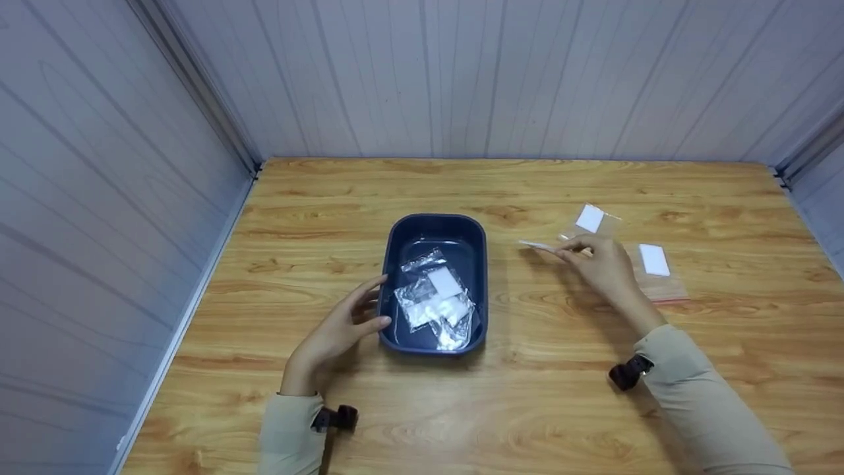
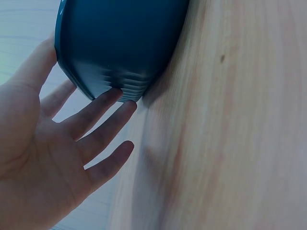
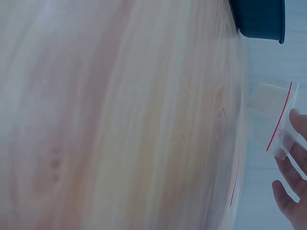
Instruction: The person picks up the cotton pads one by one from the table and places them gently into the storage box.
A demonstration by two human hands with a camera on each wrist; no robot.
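Note:
A dark blue plastic basin stands on the wooden table, with several clear zip bags holding white pieces lying inside it. At its left side, my left hand rests with spread fingers and thumb on the rim and wall; the left wrist view shows those fingers fairly straight against the ribbed end. To the right of the basin, my right hand pinches a clear zip bag between thumb and fingers. This bag has a red seal line and a white piece in it, and is held above the table.
Two more zip bags with white pieces lie on the table at the right: one bag beyond my right hand, another bag beside it. Pale panel walls border the table at the back and sides.

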